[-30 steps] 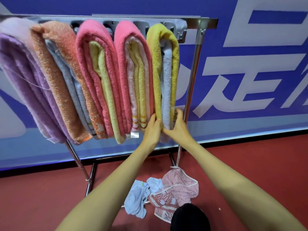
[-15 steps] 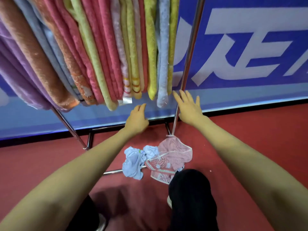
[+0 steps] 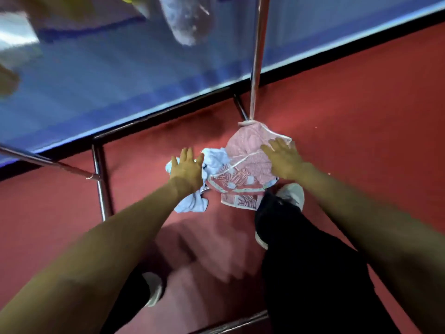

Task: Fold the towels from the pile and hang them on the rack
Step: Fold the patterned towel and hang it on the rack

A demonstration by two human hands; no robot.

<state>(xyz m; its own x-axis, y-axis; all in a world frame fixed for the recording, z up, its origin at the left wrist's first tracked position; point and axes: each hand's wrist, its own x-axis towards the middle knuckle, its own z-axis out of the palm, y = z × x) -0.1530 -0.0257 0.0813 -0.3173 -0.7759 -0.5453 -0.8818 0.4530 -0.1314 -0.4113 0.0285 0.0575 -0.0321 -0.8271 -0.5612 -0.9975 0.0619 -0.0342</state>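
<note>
Towel pile (image 3: pixel 228 174) is down on the red floor (image 3: pixel 361 116), right at the foot of the rack post (image 3: pixel 256 56). Only 2 pcs in it afaict: a pink towel (image 3: pixel 243 153) on the right and a pale blue towel (image 3: pixel 192 204) crumpled on the left, the two meeting in the middle. Both hands are out over it, palms down. Left hand (image 3: pixel 186 168) is over the blue one, right hand (image 3: pixel 281 157) over the far right edge of the pink one. Fingers on both are spread and pretty straight, nothing pinched or held atm. Pic's blurry so can't tell if they're actually on the cloth or just above it. Key bit for the grab imo: the pile runs left-right, so each hand has its own towel straight below it, no crossing needed. Pink one is bunched w/ its high point at the far end by the post and its patterned hem on the near side, next to the white shoe (image 3: pixel 292 194), so its long axis goes roughly far-to-near. Right hand is clearly the closer one for it; left would have to come across the blue towel. Guessing pink goes first, but tbh either could.
</note>
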